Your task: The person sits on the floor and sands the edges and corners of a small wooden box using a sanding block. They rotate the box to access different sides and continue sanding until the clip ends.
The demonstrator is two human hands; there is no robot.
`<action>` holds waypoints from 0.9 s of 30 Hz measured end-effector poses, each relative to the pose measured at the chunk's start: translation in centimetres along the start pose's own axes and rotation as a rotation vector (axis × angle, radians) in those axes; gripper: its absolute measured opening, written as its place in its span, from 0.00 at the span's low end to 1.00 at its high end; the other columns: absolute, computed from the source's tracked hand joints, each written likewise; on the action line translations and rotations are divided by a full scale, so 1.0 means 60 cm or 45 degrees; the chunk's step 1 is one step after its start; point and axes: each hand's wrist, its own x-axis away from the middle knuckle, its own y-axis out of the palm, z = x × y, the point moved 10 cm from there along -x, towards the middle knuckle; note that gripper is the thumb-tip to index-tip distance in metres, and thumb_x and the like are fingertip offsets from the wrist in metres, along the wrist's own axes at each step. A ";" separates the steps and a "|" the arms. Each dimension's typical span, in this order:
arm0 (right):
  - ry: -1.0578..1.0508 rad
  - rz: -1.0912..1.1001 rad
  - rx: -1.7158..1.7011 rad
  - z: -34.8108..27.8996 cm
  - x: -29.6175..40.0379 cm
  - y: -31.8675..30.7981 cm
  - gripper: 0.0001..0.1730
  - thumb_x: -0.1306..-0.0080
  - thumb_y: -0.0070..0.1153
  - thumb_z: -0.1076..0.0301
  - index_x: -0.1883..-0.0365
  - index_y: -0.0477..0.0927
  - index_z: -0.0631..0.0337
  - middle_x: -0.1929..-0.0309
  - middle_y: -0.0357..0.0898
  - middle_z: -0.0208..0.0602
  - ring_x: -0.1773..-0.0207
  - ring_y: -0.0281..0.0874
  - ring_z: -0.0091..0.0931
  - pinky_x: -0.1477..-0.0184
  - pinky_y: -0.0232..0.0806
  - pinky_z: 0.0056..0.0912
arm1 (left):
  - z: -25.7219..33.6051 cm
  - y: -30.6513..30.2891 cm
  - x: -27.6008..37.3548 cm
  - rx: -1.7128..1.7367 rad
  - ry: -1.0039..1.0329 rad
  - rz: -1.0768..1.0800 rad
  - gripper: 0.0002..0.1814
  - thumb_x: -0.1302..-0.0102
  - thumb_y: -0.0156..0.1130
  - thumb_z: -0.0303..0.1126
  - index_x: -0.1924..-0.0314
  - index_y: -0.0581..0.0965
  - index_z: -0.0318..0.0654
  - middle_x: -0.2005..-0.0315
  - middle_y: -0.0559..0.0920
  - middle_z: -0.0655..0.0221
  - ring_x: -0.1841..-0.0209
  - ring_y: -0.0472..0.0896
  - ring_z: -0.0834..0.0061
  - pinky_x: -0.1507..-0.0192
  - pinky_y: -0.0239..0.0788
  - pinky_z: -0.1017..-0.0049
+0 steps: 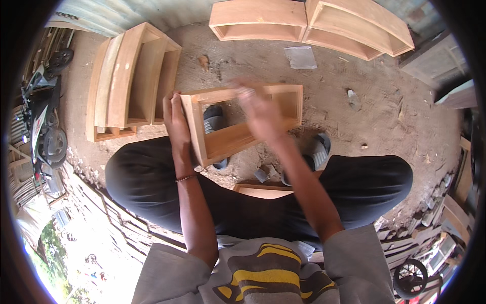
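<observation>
A rectangular open wooden frame [200, 131] stands tilted in front of me, between my knees. My left hand [177, 117] grips its left end, with the fingers along the outer face and top corner. Over the frame's far rail, my right hand [260, 110] is blurred by motion. Whether the right fingers hold something thin, I cannot tell. Through the frame's opening a sandalled foot [213, 117] shows. My other sandalled foot [318, 152] rests on the ground to the right.
Wooden box frames [131, 79] stand at the left, and more wooden boxes [260, 19] line the metal sheet wall. A clear plastic bag [300, 57] and a stone [354, 99] lie on the dirt floor. Beneath me is another wooden piece [264, 192]. A motorcycle [45, 125] stands far left.
</observation>
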 end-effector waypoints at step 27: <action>-0.042 -0.042 0.007 -0.003 -0.006 0.004 0.29 0.24 0.37 0.43 0.48 0.82 0.56 0.62 0.81 0.45 0.61 0.79 0.36 0.53 0.69 0.39 | -0.006 0.008 0.006 0.091 -0.038 0.010 0.18 0.24 0.46 0.39 0.52 0.74 0.29 0.61 0.78 0.63 0.56 0.73 0.74 0.50 0.64 0.73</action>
